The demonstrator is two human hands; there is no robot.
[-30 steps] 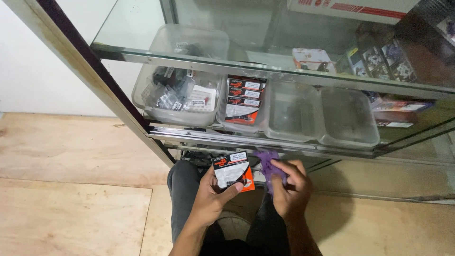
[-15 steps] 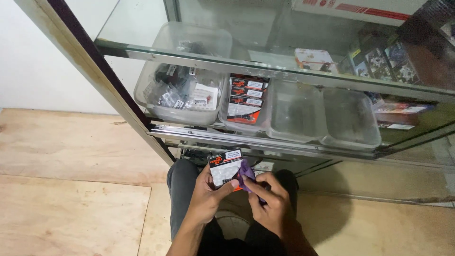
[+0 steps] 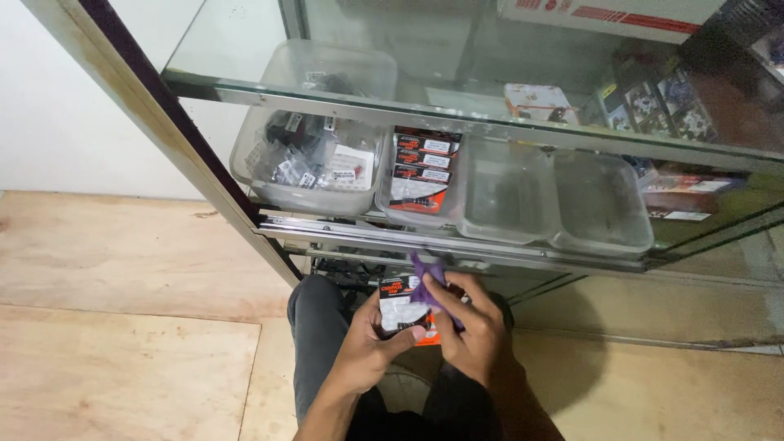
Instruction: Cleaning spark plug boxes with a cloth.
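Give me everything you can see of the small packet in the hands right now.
The small packet is a flat carded pack, black and orange with a white panel, looking like glossy card or plastic. It is held roughly upright over the lap, below the glass cabinet shelf. The left hand grips its left edge and lower front; the right hand presses a purple cloth over its right side.

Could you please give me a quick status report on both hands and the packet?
Left hand grips small packet. Right hand presses purple cloth onto it. Nothing between them.

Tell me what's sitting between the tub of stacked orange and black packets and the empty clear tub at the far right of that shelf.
Another clear plastic tub, apparently empty, seen in the head view.
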